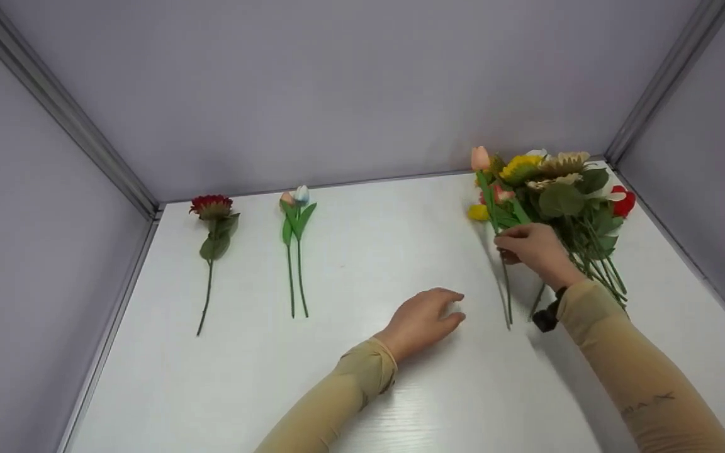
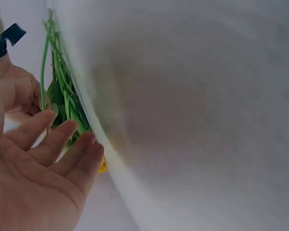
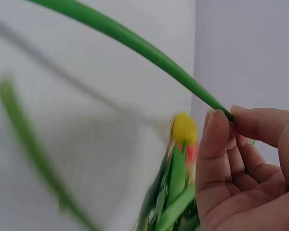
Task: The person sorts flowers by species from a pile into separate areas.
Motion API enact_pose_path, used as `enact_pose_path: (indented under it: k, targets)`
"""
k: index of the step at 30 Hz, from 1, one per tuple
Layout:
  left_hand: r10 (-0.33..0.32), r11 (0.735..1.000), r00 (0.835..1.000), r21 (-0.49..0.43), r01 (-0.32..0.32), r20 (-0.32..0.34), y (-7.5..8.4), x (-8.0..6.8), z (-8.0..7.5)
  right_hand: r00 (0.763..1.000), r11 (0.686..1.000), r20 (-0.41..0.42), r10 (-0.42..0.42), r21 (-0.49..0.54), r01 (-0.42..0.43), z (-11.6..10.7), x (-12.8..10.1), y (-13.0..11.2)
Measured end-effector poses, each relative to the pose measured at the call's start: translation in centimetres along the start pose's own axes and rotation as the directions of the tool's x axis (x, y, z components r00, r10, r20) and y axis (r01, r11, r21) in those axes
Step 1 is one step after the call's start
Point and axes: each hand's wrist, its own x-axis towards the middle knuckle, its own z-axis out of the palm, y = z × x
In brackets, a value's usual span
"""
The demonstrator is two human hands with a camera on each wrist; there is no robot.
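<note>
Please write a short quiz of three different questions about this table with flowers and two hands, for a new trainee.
1. True or false: the left hand holds a flower.
2. Which lies nearest the left wall: (a) the pair of tulips, (b) the red flower, (c) the flower pile?
3. Fill in: the right hand pinches a green ____.

Key
1. False: its fingers are relaxed and hold nothing.
2. b
3. stem; the grip is between thumb and fingertips.
</note>
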Motion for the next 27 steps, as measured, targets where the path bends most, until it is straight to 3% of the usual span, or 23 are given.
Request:
enact_pose_path:
  k: [1, 3, 6, 10, 12, 14, 20, 24, 27]
  targets:
    - [-0.044, 0.994, 0.999, -0.105, 0.043, -0.015, -0.2, -0.2, -0.2, 1.000, 0.999, 0.003, -0.008, 0.034, 0.008, 0.7, 0.1, -0.4]
    - [-0.117, 0.951, 0.992, -0.292, 0.100, -0.043, -0.8, -0.4, -0.6, 1.000, 0.994, 0.005, -0.018, 0.107, 0.017, 2.2, 0.5, -1.1]
    - [-0.198, 0.835, 0.979, -0.529, 0.149, -0.037, -1.6, -0.7, -1.0, 0.999, 0.975, 0.016, -0.036, 0.221, 0.032, 4.5, 0.9, -2.1]
    - [-0.270, 0.680, 0.963, -0.709, 0.188, -0.004, -2.5, -1.2, -1.4, 0.998, 0.940, 0.036, -0.058, 0.338, 0.043, 7.1, 1.1, -3.2]
    - [-0.291, 0.639, 0.957, -0.746, 0.188, -0.008, -2.9, -1.4, -1.7, 0.997, 0.924, 0.045, -0.066, 0.380, 0.044, 8.2, 1.2, -3.7]
    - [-0.310, 0.611, 0.950, -0.771, 0.182, -0.021, -3.2, -1.6, -1.9, 0.995, 0.911, 0.059, -0.078, 0.409, 0.047, 9.1, 1.2, -4.1]
    - [-0.342, 0.561, 0.938, -0.811, 0.164, -0.048, -3.8, -2.3, -2.4, 0.991, 0.892, 0.089, -0.104, 0.448, 0.053, 11.1, 1.1, -5.1]
    - [-0.352, 0.545, 0.935, -0.823, 0.162, -0.049, -4.2, -2.8, -2.7, 0.988, 0.888, 0.099, -0.117, 0.455, 0.059, 12.0, 0.8, -5.5]
    - [-0.369, 0.552, 0.928, -0.816, 0.171, -0.056, -4.4, -3.0, -2.9, 0.987, 0.885, 0.108, -0.123, 0.461, 0.059, 12.6, 0.6, -5.8]
